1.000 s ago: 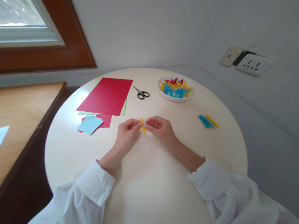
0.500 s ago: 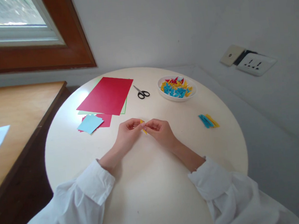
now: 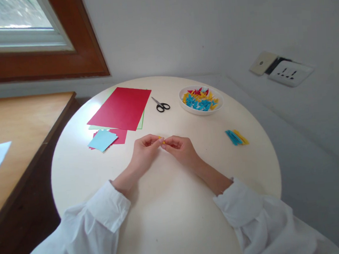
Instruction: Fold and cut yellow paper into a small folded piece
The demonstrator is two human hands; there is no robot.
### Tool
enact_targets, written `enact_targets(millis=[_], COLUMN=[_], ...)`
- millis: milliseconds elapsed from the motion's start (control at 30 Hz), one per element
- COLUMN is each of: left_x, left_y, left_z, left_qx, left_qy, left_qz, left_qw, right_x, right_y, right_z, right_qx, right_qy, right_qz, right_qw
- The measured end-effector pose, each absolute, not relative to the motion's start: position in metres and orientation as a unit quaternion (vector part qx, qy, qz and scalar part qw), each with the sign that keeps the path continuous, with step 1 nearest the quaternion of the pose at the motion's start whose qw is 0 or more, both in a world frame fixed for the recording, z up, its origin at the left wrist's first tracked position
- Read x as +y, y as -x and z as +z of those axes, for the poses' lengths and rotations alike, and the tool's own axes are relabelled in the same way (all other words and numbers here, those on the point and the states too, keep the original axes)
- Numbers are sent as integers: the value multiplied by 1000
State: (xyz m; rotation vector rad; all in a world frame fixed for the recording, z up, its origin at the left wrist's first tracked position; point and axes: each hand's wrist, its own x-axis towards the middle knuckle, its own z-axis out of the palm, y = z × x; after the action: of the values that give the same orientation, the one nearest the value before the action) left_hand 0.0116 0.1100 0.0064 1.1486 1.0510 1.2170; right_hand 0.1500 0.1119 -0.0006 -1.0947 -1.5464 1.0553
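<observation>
Above the middle of the round table (image 3: 169, 205), my two hands meet at the fingertips over a small piece of yellow folded paper (image 3: 160, 138). My left hand (image 3: 147, 149) pinches it between thumb and fingers. From the other side, my right hand (image 3: 181, 146) has its thumb and fingertips closed on the same piece. Only a sliver of yellow shows; the fingers hide the rest, so its full shape cannot be made out. Beyond the hands lie black-handled scissors (image 3: 161, 105), blades pointing up and to the left.
A white dish (image 3: 202, 112) at the back right holds red, yellow and blue folded paper pieces. Blue and yellow folded strips (image 3: 236, 137) lie to the right. A red sheet (image 3: 119, 109) covers green paper at the left, near light blue squares (image 3: 102, 140) on red ones.
The yellow paper's lower tip, earlier poking out below the fingers, is now out of sight, and less yellow shows. Both hands stay in nearly the same place.
</observation>
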Motion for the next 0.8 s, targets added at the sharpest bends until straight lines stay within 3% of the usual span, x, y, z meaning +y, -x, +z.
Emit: enact_targets(millis=[433, 800], left_x=[109, 111], left_y=[-12, -11], left_z=[11, 8], left_qx=[394, 375], left_qy=[-412, -392], left_qz=[507, 504], left_qw=[647, 672], right_x=[111, 107], right_y=[-150, -150], right_z=[-1, 2], right_qx=[-630, -652], right_qy=[434, 460], right_qz=[438, 340], right_qw=[472, 498])
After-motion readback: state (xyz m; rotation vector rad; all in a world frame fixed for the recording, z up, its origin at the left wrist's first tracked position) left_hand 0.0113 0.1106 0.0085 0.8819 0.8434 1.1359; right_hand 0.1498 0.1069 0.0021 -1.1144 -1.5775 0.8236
